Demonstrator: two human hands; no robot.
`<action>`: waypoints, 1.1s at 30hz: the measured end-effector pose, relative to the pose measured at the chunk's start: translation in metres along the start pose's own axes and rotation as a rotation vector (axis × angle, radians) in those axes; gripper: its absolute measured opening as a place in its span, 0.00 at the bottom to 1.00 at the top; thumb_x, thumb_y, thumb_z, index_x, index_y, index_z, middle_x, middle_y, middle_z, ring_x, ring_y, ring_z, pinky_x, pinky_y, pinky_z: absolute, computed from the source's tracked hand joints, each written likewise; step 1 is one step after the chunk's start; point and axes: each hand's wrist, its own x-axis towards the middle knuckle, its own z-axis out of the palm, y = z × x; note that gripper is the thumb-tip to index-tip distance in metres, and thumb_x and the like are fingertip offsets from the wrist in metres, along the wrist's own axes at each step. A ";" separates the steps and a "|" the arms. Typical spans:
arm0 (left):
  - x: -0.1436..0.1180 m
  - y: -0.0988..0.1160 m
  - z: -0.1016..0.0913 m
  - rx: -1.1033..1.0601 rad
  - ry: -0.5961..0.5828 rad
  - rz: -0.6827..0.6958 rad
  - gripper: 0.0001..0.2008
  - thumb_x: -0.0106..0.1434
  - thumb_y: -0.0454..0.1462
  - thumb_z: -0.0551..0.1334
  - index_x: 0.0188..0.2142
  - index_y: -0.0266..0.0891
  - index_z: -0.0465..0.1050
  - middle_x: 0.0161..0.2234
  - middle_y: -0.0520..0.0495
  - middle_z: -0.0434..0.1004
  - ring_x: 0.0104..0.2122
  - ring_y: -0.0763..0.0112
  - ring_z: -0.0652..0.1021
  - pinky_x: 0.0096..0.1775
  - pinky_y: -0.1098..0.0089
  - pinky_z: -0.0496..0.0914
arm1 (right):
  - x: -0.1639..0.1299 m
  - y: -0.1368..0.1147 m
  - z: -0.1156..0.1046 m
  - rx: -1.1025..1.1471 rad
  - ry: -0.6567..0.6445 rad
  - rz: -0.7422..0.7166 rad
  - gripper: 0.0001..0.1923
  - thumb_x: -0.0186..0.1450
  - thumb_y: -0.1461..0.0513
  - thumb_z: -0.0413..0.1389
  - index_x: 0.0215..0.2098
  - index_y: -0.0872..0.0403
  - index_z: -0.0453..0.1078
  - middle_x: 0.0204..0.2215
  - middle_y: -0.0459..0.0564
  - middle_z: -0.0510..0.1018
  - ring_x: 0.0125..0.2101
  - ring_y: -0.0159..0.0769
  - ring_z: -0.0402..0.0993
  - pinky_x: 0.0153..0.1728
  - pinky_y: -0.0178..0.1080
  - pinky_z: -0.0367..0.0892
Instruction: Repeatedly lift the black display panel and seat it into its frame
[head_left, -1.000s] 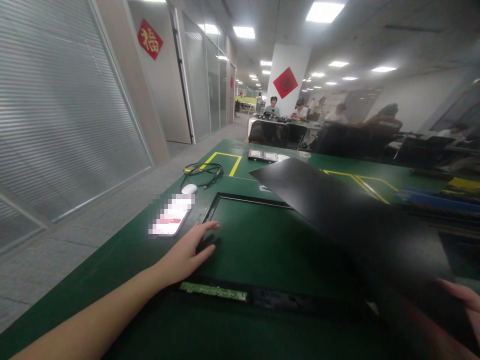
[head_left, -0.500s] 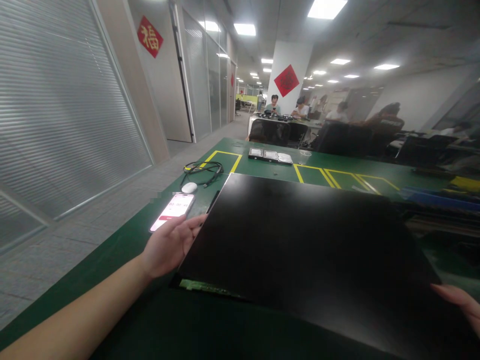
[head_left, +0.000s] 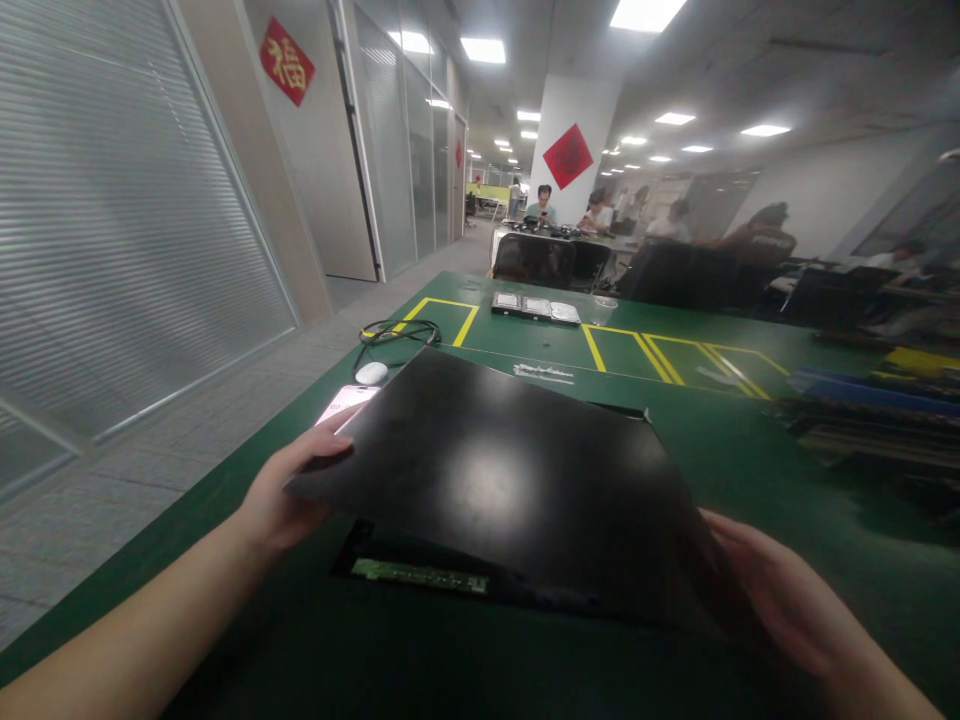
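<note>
A flat black screen panel [head_left: 540, 460] is tilted above the table, its glossy face reflecting a bright spot. My left hand [head_left: 292, 485] grips its left edge, thumb on top and fingers underneath. At the right edge my right hand [head_left: 772, 580] holds on, with most of its fingers hidden or blurred. Below the panel's near edge shows a green circuit board strip [head_left: 420, 575] on a dark flat piece that is mostly covered. Just beyond my left hand lies a lit phone [head_left: 347, 402], partly hidden.
On the green table [head_left: 750, 460] lie a white mouse-like object [head_left: 371, 373], a coiled black cable [head_left: 405, 332], several hard drives [head_left: 536, 307] and small silvery pieces [head_left: 544, 373]. Yellow tape [head_left: 592, 348] marks the surface. Dark and blue items [head_left: 877, 395] are stacked at right. People sit beyond.
The panel has shifted left and nearer to me and turned, now covering more of the phone. Both hands moved left with it. The circuit board strip and the silvery pieces show more.
</note>
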 end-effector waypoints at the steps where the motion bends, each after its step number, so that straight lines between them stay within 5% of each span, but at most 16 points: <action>1: -0.001 0.002 0.000 0.007 0.036 0.006 0.26 0.54 0.35 0.65 0.54 0.40 0.76 0.42 0.47 0.87 0.34 0.60 0.85 0.35 0.69 0.78 | 0.000 0.001 0.002 0.010 -0.012 -0.005 0.15 0.59 0.53 0.61 0.42 0.47 0.81 0.45 0.52 0.84 0.47 0.51 0.80 0.52 0.51 0.72; 6: -0.003 0.005 0.002 -0.001 0.190 0.034 0.31 0.52 0.36 0.66 0.57 0.43 0.74 0.44 0.50 0.87 0.39 0.57 0.84 0.37 0.68 0.79 | -0.002 0.001 0.006 0.100 0.027 0.005 0.23 0.60 0.55 0.60 0.53 0.49 0.74 0.52 0.56 0.81 0.48 0.47 0.79 0.47 0.46 0.74; 13: -0.005 -0.001 0.010 0.071 -0.001 0.122 0.23 0.53 0.36 0.67 0.51 0.44 0.80 0.43 0.51 0.87 0.44 0.52 0.83 0.38 0.68 0.79 | -0.002 -0.003 0.004 0.098 0.188 -0.076 0.31 0.58 0.56 0.61 0.60 0.49 0.66 0.49 0.58 0.82 0.48 0.49 0.79 0.51 0.50 0.70; 18: -0.002 -0.005 0.013 0.078 0.010 0.132 0.23 0.53 0.36 0.69 0.50 0.46 0.81 0.44 0.54 0.87 0.41 0.56 0.83 0.36 0.70 0.79 | -0.002 -0.005 -0.002 -0.001 0.254 -0.124 0.34 0.59 0.55 0.60 0.63 0.48 0.64 0.48 0.57 0.83 0.48 0.48 0.80 0.51 0.50 0.70; 25: -0.001 -0.008 0.012 0.081 -0.020 0.112 0.26 0.50 0.34 0.73 0.50 0.49 0.80 0.45 0.56 0.87 0.37 0.58 0.85 0.33 0.71 0.79 | 0.000 -0.002 0.002 -0.030 0.332 -0.195 0.34 0.54 0.57 0.67 0.59 0.48 0.69 0.44 0.54 0.84 0.46 0.46 0.81 0.48 0.44 0.74; 33: 0.007 -0.024 0.006 0.162 -0.043 0.035 0.33 0.51 0.32 0.74 0.56 0.48 0.70 0.52 0.47 0.83 0.48 0.50 0.82 0.36 0.67 0.80 | 0.007 0.001 0.000 0.002 0.475 -0.245 0.29 0.44 0.60 0.72 0.45 0.51 0.78 0.41 0.53 0.85 0.49 0.51 0.79 0.52 0.46 0.74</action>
